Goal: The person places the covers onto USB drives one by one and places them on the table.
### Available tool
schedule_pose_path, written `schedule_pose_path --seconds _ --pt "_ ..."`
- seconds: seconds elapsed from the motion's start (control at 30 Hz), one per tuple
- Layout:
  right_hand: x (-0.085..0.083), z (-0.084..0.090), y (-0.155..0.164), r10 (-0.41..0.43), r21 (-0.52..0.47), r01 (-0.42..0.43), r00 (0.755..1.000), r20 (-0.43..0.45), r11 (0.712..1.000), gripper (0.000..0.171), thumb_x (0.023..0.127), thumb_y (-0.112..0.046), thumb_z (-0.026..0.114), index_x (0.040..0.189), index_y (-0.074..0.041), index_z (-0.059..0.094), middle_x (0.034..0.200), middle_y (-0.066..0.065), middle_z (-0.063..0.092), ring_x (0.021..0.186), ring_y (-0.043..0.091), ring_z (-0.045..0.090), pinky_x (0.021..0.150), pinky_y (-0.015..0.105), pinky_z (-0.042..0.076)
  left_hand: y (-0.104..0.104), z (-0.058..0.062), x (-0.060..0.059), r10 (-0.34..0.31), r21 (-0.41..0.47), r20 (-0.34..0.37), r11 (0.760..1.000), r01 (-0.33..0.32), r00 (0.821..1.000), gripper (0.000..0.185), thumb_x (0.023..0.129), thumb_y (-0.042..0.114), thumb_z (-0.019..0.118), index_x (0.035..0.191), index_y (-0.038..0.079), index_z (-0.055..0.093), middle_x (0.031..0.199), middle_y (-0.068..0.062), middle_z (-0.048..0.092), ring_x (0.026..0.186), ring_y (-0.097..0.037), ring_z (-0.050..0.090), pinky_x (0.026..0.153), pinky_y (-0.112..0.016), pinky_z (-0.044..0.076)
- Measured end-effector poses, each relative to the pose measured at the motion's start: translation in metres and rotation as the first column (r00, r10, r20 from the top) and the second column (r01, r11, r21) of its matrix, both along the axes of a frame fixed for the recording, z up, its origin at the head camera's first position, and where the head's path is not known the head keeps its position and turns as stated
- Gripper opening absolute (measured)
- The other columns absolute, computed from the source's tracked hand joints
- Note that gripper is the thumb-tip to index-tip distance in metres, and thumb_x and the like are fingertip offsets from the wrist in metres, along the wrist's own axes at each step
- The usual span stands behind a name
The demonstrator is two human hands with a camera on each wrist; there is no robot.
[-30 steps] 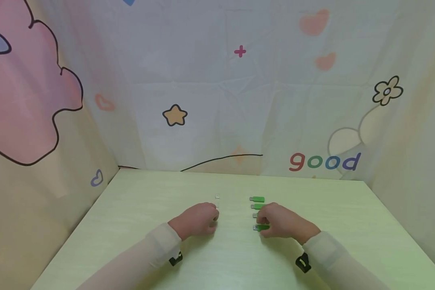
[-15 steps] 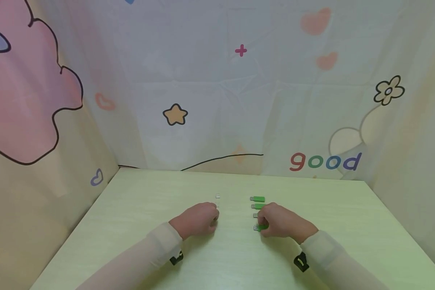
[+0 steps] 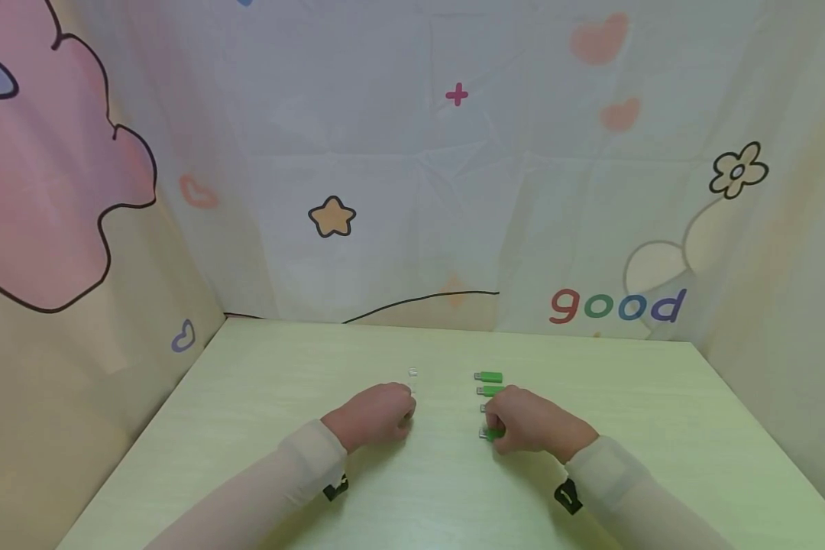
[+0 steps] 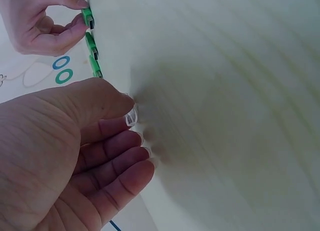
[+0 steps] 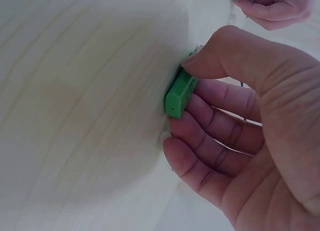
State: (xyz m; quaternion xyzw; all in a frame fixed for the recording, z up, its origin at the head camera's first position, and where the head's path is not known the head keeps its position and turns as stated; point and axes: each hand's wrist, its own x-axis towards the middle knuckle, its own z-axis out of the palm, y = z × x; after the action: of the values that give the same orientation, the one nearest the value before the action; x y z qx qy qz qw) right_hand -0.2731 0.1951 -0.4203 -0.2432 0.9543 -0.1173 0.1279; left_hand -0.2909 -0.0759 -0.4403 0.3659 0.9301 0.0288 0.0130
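My left hand [image 3: 374, 416] pinches a small clear plastic cap [image 4: 131, 117] between thumb and index finger, low over the table. In the left wrist view the cap's open end shows past the thumb tip. Across from it, my right hand [image 3: 536, 422] grips a green USB flash drive [image 5: 181, 93] by its sides, thumb on top and fingers beneath. The drive's metal plug [image 3: 483, 434] points left, toward the left hand. Beyond the right hand lie more green USB flash drives [image 3: 489, 377] in a column, one partly hidden by the fingers.
Another clear cap [image 3: 413, 372] lies just beyond the left hand, with a further one partly visible between. The pale wooden table [image 3: 289, 359] meets a printed cloth backdrop [image 3: 385, 252] at the rear and both sides.
My right hand has shifted slightly left with the green USB flash drive, whose plug end now sits a little nearer me. My left hand has hardly moved.
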Motion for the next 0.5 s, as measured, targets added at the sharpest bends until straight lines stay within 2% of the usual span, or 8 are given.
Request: schedule_pose_path --seconds 0.2,0.5 --pt "-0.0005 -0.0003 -0.0010 -0.004 0.017 0.003 1.000 0.002 1.000 0.022 0.078 -0.013 0.088 0.077 -0.018 0.067 0.072 -0.008 0.059 0.070 0.011 0.055 0.067 0.027 0.047 -0.0017 0.0011 -0.0014 0.014 0.005 0.035 1.000 -0.014 0.999 0.026 0.088 0.009 0.072 0.067 0.015 0.058 0.065 0.008 0.045 0.064 -0.007 0.037 0.061 -0.021 0.036" --pt "-0.0019 -0.0032 -0.0012 0.004 0.024 -0.004 1.000 -0.007 1.000 0.023 0.077 -0.014 0.088 0.077 -0.018 0.066 0.071 -0.008 0.059 0.070 0.011 0.054 0.066 0.027 0.047 -0.0050 0.0012 -0.0027 -0.032 0.021 -0.003 0.999 0.032 0.999 0.028 0.081 0.008 0.074 0.063 0.016 0.054 0.060 0.010 0.045 0.062 -0.006 0.038 0.059 -0.020 0.037"
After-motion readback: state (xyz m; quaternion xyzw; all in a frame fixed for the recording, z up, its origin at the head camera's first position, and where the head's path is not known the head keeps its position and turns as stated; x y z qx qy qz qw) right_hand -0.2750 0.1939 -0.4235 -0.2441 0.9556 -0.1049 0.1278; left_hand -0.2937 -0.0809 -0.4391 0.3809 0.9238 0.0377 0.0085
